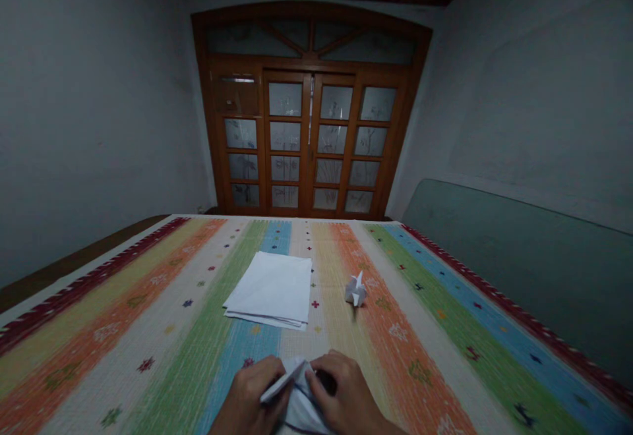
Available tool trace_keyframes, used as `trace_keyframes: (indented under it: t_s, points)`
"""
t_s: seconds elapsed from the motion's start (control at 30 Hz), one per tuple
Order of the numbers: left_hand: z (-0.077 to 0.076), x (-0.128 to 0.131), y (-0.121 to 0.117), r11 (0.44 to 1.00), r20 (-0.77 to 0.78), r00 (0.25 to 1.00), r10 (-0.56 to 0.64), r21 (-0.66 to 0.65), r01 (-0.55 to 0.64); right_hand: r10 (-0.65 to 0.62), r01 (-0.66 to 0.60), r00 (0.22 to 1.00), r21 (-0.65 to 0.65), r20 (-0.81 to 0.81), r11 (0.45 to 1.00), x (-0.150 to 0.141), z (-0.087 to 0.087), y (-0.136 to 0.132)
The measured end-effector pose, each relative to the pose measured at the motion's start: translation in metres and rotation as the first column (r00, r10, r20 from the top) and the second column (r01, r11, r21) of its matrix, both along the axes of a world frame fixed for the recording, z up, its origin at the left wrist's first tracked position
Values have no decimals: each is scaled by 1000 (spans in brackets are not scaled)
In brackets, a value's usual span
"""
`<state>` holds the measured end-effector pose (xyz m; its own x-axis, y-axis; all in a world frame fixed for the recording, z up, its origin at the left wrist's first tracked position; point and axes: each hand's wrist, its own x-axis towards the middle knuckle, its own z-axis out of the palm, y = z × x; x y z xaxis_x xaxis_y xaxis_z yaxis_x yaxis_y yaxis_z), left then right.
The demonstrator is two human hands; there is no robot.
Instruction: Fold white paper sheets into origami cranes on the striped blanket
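Between my two hands, at the near edge of the view, is a partly folded sheet of white paper [302,407] with raised flaps and creases. My left hand [251,392] is closed on its left side, the thumb and fingers pinching a flap. My right hand [346,392] grips the right side, thumb pressed against the fold and index finger curled over the top. Parts of the paper are hidden behind the fingers. Beyond my hands lies a stack of white square paper [277,287]. To its right stands a small folded paper crane [355,290].
A striped, multicoloured cloth [163,329] covers the table, with dark red borders along both sides. A pale green panel [519,257] stands along the right wall. Wooden doors with glass panes [310,145] close off the far end.
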<state>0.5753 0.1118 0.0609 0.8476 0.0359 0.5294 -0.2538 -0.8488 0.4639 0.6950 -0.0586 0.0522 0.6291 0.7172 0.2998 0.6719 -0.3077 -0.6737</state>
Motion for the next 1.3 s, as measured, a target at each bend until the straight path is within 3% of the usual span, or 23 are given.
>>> trace_keyframes:
  t_s: [0.3,0.7,1.0,1.3]
  points:
    - [2,0,0,1000,-63,998,9,-28,-10,11,-14,995,33,98,999,-1,-7,-3]
    - [5,2,-1,960,-197,980,-4,-276,-52,6,-2,983,19,-182,1000,4,-3,2]
    - [4,4,-2,948,-250,967,51,-292,-125,2,9,993,95,-121,995,2,-5,5]
    - [7,2,-3,942,-253,964,78,-297,-154,-13,27,983,74,-180,997,0,-6,6]
